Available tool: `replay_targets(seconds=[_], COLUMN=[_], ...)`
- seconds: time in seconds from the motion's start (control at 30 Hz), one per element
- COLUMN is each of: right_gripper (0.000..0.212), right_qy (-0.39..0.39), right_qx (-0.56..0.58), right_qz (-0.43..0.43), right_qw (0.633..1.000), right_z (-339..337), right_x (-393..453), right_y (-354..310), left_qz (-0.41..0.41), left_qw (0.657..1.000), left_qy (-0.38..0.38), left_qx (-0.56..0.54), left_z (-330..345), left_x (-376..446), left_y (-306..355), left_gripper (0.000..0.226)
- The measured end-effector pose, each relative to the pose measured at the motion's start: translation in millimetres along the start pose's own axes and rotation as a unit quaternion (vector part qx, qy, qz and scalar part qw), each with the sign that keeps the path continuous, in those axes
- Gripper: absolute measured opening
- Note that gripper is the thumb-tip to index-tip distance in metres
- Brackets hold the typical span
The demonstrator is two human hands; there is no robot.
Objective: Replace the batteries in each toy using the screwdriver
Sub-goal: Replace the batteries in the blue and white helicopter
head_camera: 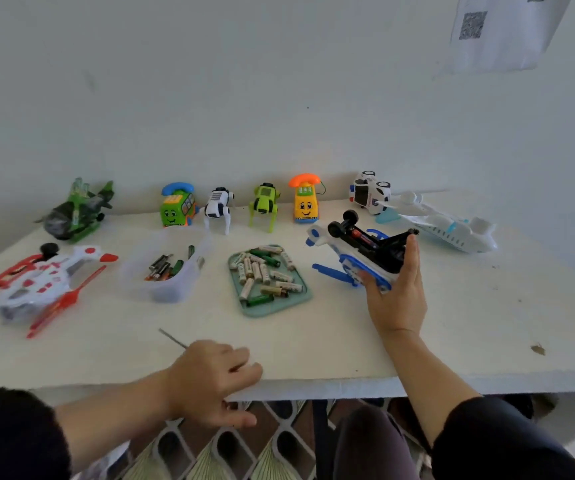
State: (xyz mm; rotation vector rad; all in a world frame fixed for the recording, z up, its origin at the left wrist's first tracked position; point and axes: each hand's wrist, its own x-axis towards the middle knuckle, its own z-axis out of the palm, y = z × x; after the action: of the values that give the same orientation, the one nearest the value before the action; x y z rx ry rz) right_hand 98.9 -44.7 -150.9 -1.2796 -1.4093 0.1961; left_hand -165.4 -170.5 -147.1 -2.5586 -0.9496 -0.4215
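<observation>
White table (pixel 452 323). Blue-white helicopter (pixel 355 258) belly-up right of centre, battery bay open; right hand (pixel 397 292) grips its tail end. Green battery tray (pixel 301 296) just left. Left hand (pixel 210 379) curled round screwdriver (pixel 172 338) at near edge. Risk: one-handed hold lets the helicopter roll and spill cells.

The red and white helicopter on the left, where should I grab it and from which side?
Probably around the white body of the red and white helicopter, coming from above. It lies tilted on the table; the thin red rotor blade and tail look too flimsy to hold.
</observation>
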Motion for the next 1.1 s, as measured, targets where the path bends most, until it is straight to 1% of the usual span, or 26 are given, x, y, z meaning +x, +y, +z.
replay_targets(seconds=[0.03, 0.07, 0.13, 0.23, 0.5, 0.7, 0.73, 0.87, 0.93, 1.0, 1.1], right_gripper=[0.083, 0.084, 0.086, 0.087, 0.089, 0.097, 0.099, 0.107, 0.111, 0.112, 0.109], right_qy=[-0.004, -0.003, -0.012, -0.023, -0.039, -0.063, -0.074, -0.13, -0.13, -0.115, -0.113], right_qx=[-0.001, -0.003, -0.011, -0.011, -0.023, -0.141, -0.154, -0.165, -0.137, -0.083, -0.035], right_qz=[0.006, 0.012, 0.028, 0.028, 0.01, -0.024, -0.015, 0.066, 0.08, 0.098, 0.147], right_qw=[1.0, 1.0, 0.999, 0.999, 0.999, 0.988, 0.985, 0.975, 0.979, 0.985, 0.982], right_z=[1, 1, 4, 3, -2, 2, 5, 12, 13, 14, 12], right_x=[-1, 1, -3, -7, -12, 16, 22, 35, 31, 23, 13], right_y=[1, 2, 0, -1, -7, -24, -28, -35, -31, -24, -18], left_qz=[0.008, 0.003, -0.018, 0.002, 0.002, 0.004, 0.006, 0.008, 0.008, 0.005, 0.001], left_qw=[1.0, 0.999, 0.997, 0.993, 0.99, 0.99, 0.989, 0.988, 0.988, 0.988, 0.988], left_qy=[-0.006, 0.005, 0.044, 0.082, 0.082, 0.09, 0.092, 0.093, 0.096, 0.101, 0.104], left_qx=[0.025, 0.043, 0.067, 0.09, 0.111, 0.112, 0.114, 0.123, 0.122, 0.12, 0.114], left_z=[11, 18, 21, 24, 24, 25, 26, 25, 26, 27, 28], left_x=[-18, -23, -21, -18, -23, -22, -23, -22, -22, -22, -22], left_y=[3, 0, -5, -5, -2, -4, -4, -4, -4, -5, -5], left_gripper=[0.037, 0.033, 0.031, 0.032, 0.033, 0.033, 0.032, 0.032, 0.032, 0.032, 0.033])
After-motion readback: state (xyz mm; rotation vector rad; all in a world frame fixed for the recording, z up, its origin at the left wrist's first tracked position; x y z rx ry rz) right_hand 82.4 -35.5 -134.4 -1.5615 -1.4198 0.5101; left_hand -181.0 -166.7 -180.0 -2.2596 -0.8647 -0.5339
